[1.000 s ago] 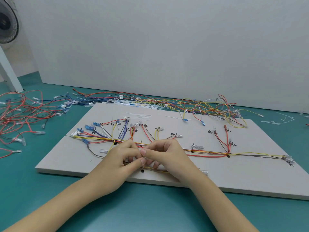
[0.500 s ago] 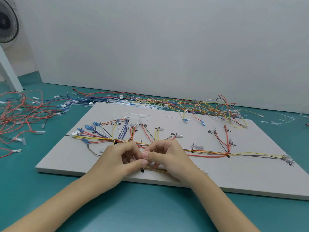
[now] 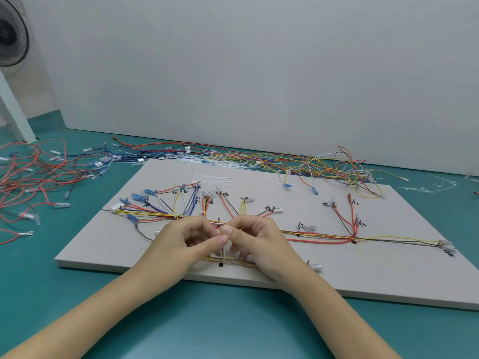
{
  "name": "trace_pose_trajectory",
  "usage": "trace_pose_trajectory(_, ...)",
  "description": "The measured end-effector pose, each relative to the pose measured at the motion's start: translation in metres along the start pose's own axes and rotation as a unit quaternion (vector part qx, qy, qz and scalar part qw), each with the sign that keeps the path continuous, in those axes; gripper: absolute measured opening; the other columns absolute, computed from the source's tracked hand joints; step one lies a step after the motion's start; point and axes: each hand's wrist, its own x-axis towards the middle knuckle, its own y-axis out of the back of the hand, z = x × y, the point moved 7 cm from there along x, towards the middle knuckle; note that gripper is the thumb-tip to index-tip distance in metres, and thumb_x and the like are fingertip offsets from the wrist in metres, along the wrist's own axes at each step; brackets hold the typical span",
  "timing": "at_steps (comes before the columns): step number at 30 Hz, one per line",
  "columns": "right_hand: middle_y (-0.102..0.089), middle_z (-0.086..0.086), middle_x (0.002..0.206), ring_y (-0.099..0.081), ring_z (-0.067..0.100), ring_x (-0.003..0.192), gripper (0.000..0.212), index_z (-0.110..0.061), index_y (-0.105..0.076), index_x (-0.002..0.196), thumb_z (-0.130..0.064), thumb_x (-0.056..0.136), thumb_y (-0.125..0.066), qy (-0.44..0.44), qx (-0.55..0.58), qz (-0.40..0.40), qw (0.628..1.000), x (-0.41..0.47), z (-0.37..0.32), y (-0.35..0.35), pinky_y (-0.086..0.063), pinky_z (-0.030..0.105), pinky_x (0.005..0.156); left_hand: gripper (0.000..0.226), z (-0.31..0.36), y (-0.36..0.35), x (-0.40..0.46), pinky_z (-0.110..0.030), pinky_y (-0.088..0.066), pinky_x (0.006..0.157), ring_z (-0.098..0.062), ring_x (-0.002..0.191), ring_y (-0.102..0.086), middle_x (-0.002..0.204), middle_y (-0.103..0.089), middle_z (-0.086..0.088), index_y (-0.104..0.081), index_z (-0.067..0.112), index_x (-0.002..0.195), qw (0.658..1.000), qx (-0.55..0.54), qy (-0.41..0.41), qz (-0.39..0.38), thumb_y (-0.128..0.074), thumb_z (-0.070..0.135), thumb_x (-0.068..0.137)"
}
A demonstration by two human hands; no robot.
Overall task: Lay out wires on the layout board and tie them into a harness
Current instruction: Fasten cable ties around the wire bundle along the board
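- Layout board [image 3: 388, 275]: pale panel I see lying flat on the teal table [image 3: 233, 327], under both hands.
- Loose wires [image 3: 324, 167]: tangled heaps well beyond my fingertips, along the board's far edge.
- Harness wires [image 3: 324, 238]: laid on the board, trunk running out to either side of the fingers.
- Left hand [image 3: 181, 242]: fingers curled, thumb and forefinger pinching the cable tie [image 3: 223, 252].
- Right hand [image 3: 255, 239]: fingers curled, pinching the same tie, fingertips touching the left's.
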Motion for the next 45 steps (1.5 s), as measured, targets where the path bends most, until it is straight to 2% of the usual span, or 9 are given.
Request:
trace_pose_trajectory(5, -0.058, -0.011, 0.058, -0.047, 0.007, 0.051, 0.014, -0.012, -0.067, 0.079, -0.014, 0.093, -0.062, 0.024, -0.017, 0.006, 1.000, 0.001, -0.003, 0.000, -0.039, 0.015, 0.050, 0.034, 0.004, 0.001, 0.000, -0.057, -0.049, 0.083, -0.039, 0.087, -0.064, 0.088, -0.074, -0.008, -0.075, 0.025, 0.093, 1.000, -0.012, -0.002, 0.008, -0.071, 0.053, 0.073)
trace_pose_trajectory(9, -0.057, -0.012, 0.065, -0.048, 0.006, 0.053, 0.017, -0.013, -0.059, 0.080, -0.011, 0.096, -0.056, 0.029, -0.022, -0.011, 0.999, 0.001, -0.004, -0.004, -0.039, 0.012, 0.052, 0.033, 0.002, 0.005, 0.002, -0.060, -0.048, 0.083, -0.046, 0.084, -0.061, 0.087, -0.074, -0.013, -0.078, 0.020, 0.082, 0.999, -0.034, 0.004, 0.033, -0.077, 0.048, 0.064)
trace_pose_trajectory(15, -0.054, 0.002, 0.074, -0.049, 0.011, 0.062, 0.015, -0.009, -0.054, 0.084, -0.009, 0.099, -0.051, 0.008, 0.017, -0.040, 0.999, 0.000, -0.002, -0.008, -0.044, 0.018, 0.061, 0.029, 0.002, 0.003, 0.004, -0.043, -0.050, 0.074, -0.020, 0.074, -0.063, 0.079, -0.074, -0.009, -0.077, 0.020, 0.077, 1.000, -0.022, 0.018, 0.012, -0.078, 0.044, 0.060)
trace_pose_trajectory(18, -0.053, 0.001, 0.071, -0.050, 0.005, 0.056, 0.016, -0.010, -0.052, 0.083, -0.011, 0.100, -0.049, -0.004, 0.015, -0.039, 0.999, -0.001, -0.003, -0.006, -0.036, 0.016, 0.051, 0.019, 0.003, 0.000, 0.002, -0.029, -0.047, 0.067, -0.011, 0.066, -0.061, 0.074, -0.074, -0.004, -0.077, 0.024, 0.073, 1.000, 0.016, 0.013, -0.005, -0.077, 0.041, 0.063)
trace_pose_trajectory(26, -0.056, -0.001, 0.073, -0.054, 0.006, 0.054, 0.017, -0.013, -0.057, 0.084, -0.018, 0.099, -0.051, -0.008, 0.085, 0.035, 0.996, 0.002, -0.003, 0.009, -0.038, 0.019, 0.045, 0.005, 0.003, -0.002, -0.001, -0.033, -0.054, 0.071, -0.019, 0.072, -0.069, 0.075, -0.074, 0.000, -0.078, 0.024, 0.068, 0.997, 0.067, 0.027, -0.024, -0.082, 0.024, 0.069)
trace_pose_trajectory(30, -0.065, -0.001, 0.072, -0.058, 0.012, 0.057, 0.012, -0.011, -0.062, 0.086, -0.020, 0.094, -0.061, -0.008, 0.062, 0.035, 0.997, 0.002, 0.000, 0.006, -0.040, 0.023, 0.045, 0.018, 0.005, -0.001, -0.002, -0.024, -0.052, 0.068, -0.014, 0.070, -0.067, 0.077, -0.073, -0.001, -0.077, 0.023, 0.065, 0.996, 0.078, 0.018, -0.028, -0.083, 0.008, 0.073)
trace_pose_trajectory(35, -0.067, 0.010, 0.069, -0.063, 0.015, 0.057, 0.015, 0.000, -0.068, 0.084, -0.014, 0.088, -0.069, -0.010, 0.049, 0.030, 0.998, -0.001, 0.002, 0.005, -0.050, 0.022, 0.053, 0.006, 0.004, 0.000, -0.003, -0.032, -0.049, 0.063, -0.022, 0.067, -0.064, 0.073, -0.073, -0.002, -0.077, 0.025, 0.070, 0.996, 0.081, 0.025, -0.022, -0.080, 0.030, 0.069)
trace_pose_trajectory(39, -0.064, 0.007, 0.065, -0.061, 0.009, 0.051, 0.016, 0.002, -0.069, 0.086, -0.010, 0.093, -0.062, -0.005, 0.053, 0.027, 0.998, -0.002, 0.001, 0.005, -0.050, 0.018, 0.052, 0.015, 0.003, 0.002, -0.004, -0.025, -0.043, 0.057, -0.008, 0.057, -0.056, 0.067, -0.070, -0.001, -0.076, 0.028, 0.070, 0.994, 0.105, 0.016, -0.017, -0.075, 0.042, 0.065)
trace_pose_trajectory(45, -0.066, 0.010, 0.064, -0.064, 0.015, 0.053, 0.018, 0.003, -0.067, 0.090, -0.008, 0.096, -0.056, -0.001, 0.039, 0.021, 0.999, -0.001, 0.002, 0.000, -0.049, 0.018, 0.049, 0.026, 0.005, 0.004, -0.004, -0.022, -0.037, 0.054, -0.009, 0.057, -0.051, 0.066, -0.066, -0.007, -0.076, 0.027, 0.069, 0.995, 0.101, 0.005, -0.020, -0.074, 0.051, 0.059)
